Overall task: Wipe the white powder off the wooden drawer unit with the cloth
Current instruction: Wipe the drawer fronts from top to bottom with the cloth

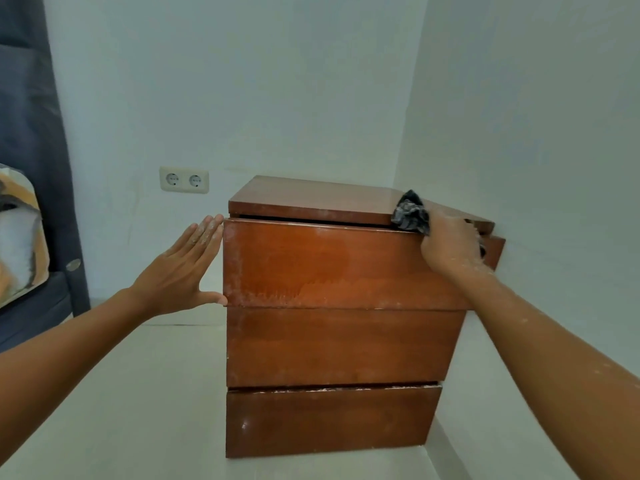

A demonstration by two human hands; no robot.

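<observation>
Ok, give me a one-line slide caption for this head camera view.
Right hand wipes the drawer unit top edge with a dark cloth while the open left hand steadies its side.

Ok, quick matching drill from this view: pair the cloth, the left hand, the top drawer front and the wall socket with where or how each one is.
Things:
1. cloth
2. left hand
3. top drawer front
4. wall socket

States:
A. flat and open against the unit's left edge
B. streaked with white powder along its lower part
C. bunched in the right hand at the top's right end
D. on the wall, left of the unit

Pairs: 1-C, 2-A, 3-B, 4-D
</observation>
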